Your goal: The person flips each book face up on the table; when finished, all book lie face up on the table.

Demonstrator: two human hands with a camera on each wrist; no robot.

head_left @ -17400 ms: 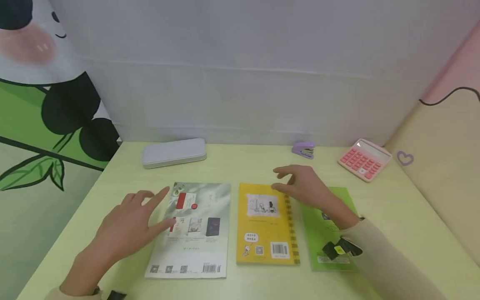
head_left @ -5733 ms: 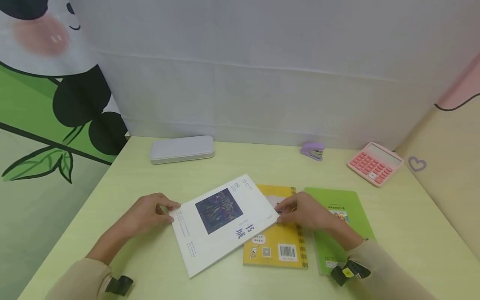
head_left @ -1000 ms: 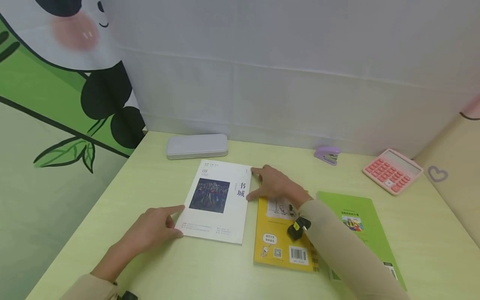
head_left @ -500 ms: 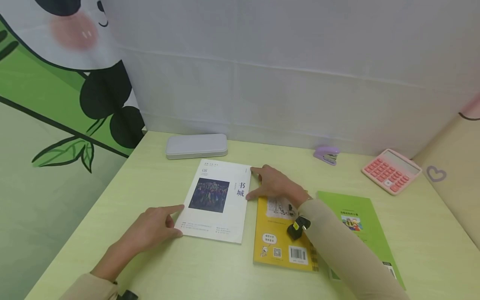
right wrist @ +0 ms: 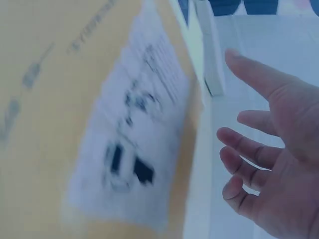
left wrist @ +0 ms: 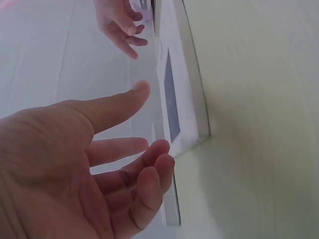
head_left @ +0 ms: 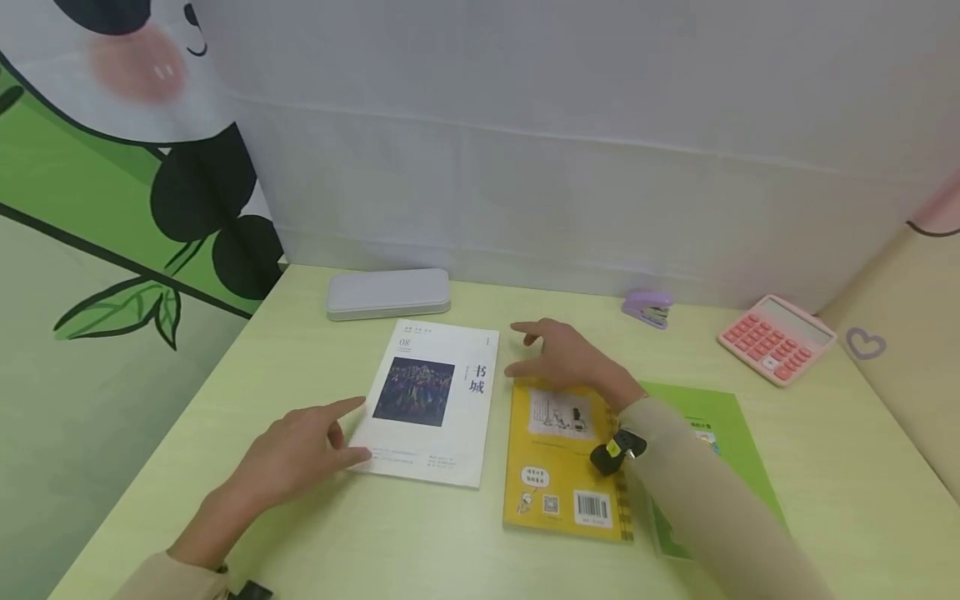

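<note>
Pointing long-ways forward, the flat white paper book (head_left: pixel 431 403) lies between the nearer left hand (head_left: pixel 297 452) and right hand (head_left: pixel 564 357), both loose and empty.

The head view faces forward-down over the table (head_left: pixel 405 542); wrist views sit close. Head and left wrist share the white book (head_left: pixel 427 400).

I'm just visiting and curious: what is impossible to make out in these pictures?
Head view: part of the green book, covered by the right sleeve.
Head view: part of the upper edge of the yellow book, behind the right hand.
Head view: the small print low on the white magazine, too small to read.
Head view: the rest of the left sleeve, cut off by the bottom edge.
</note>
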